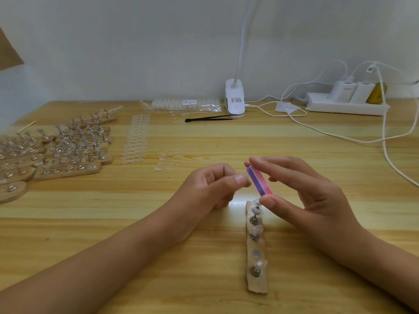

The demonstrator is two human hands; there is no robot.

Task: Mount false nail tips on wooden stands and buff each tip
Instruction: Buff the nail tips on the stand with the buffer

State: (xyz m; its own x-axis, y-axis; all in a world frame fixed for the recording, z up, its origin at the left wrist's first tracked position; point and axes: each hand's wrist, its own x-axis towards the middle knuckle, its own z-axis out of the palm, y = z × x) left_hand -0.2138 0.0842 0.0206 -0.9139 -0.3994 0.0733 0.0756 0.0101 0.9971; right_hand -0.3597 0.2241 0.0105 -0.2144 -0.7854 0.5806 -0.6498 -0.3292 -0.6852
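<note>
The right hand (301, 196) pinches the buffer block (259, 181) just above the far end of the wooden stand (257, 284); the left hand (210, 186) curls beside that end, whether on a tip I cannot tell. Light strokes, stand steadied, should serve best

Illumination is bright, even and diffuse. A small glare patch marks the wooden table (317, 168) at frame centre. Shadows are faint. Focus is soft overall. Wide-angle distortion bends the left edge, where the wooden stands (68, 152) blur.
</note>
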